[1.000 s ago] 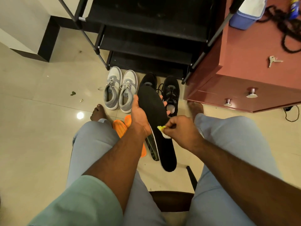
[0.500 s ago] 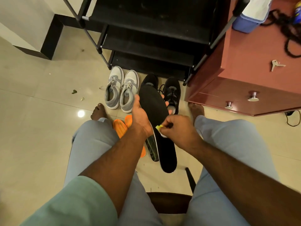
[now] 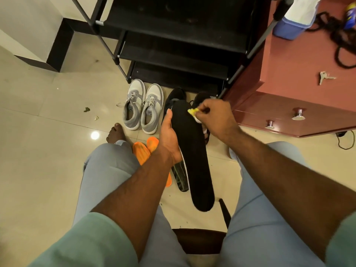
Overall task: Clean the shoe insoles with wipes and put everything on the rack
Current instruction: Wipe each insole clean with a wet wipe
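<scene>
the black insole (image 3: 192,151) is held up over the floor between the person's knees, toe end pointing toward the rack (image 3: 173,45). the left hand (image 3: 169,139) has its grip curled round the insole's left edge near the middle. the right hand (image 3: 213,116) pinches a small yellow-white wipe (image 3: 193,112) against the far end.

risks, as i judge them: the held edge gives little support up there, so hard rubbing could bend the insole or twist it loose. the wipe is bunched small and could slip out. a dropped insole would land on the second dark insole (image 3: 180,178) or the orange insoles (image 3: 142,153) below, picking up floor grit. grey sneakers (image 3: 142,106) and black shoes (image 3: 175,97) wait beside the rack.
</scene>
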Available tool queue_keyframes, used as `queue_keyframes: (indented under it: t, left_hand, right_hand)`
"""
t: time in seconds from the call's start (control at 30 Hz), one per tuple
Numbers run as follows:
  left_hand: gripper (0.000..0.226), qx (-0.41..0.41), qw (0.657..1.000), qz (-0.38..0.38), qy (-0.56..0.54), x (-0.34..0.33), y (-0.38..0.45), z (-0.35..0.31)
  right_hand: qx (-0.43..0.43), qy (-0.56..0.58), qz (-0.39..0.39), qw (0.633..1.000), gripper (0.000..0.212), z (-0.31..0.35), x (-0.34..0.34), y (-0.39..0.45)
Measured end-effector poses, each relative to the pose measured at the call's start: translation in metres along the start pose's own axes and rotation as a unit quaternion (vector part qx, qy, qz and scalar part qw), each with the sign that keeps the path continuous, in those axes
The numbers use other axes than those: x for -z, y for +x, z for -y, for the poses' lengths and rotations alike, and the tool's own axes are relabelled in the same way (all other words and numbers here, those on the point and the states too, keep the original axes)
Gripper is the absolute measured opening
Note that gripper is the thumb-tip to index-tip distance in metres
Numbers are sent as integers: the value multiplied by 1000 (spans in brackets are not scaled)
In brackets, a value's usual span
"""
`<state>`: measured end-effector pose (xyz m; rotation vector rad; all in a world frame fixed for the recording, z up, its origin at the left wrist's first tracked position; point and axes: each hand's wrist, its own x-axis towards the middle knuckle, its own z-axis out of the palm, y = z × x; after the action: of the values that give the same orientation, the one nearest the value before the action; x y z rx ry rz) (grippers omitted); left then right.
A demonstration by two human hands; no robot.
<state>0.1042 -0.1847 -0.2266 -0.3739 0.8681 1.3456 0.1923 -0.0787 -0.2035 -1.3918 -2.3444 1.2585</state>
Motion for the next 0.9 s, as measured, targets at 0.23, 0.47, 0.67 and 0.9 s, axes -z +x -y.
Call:
queue_keyframes:
  t: [0.23,0.47,0.67,0.9]
  left_hand:
    - [81,-88,991,-28,-101,11,7,-17]
    - [81,-70,996,19,-59,5,3,-15]
    - [78,-119,986,-31,-112,15,5,-25]
    - [79,-129,988,-36,82,7,2,-23]
  right_hand:
    - [-143,135,137,971,3,-9,-6,-63]
    - [-150,255,17,955,5,2,1,-57]
    - [-118,75,211,967,5,-6,6,-63]
    - [-188,410,59,890,4,-2,13,-49]
